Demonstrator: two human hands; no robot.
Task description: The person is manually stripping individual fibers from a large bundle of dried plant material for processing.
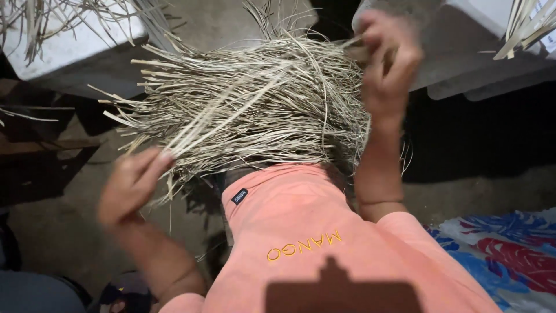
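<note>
A thick bundle of dry, pale straw strips (255, 104) fans out to the left in front of my chest. My right hand (387, 64) is raised at the upper right and grips the gathered end of the bundle. My left hand (132, 182) is lower left, its fingers pinching a few long strips pulled from the bundle's loose end. Both hands are motion-blurred. My salmon-pink shirt (313, 232) fills the lower middle and hides the bundle's underside.
A grey-white block (69, 49) with loose strips on it sits at the upper left. More strips (530, 26) lie on grey slabs (463, 64) at the upper right. A blue and red flowered cloth (504, 249) is at the lower right. Bare floor (52, 232) lies below.
</note>
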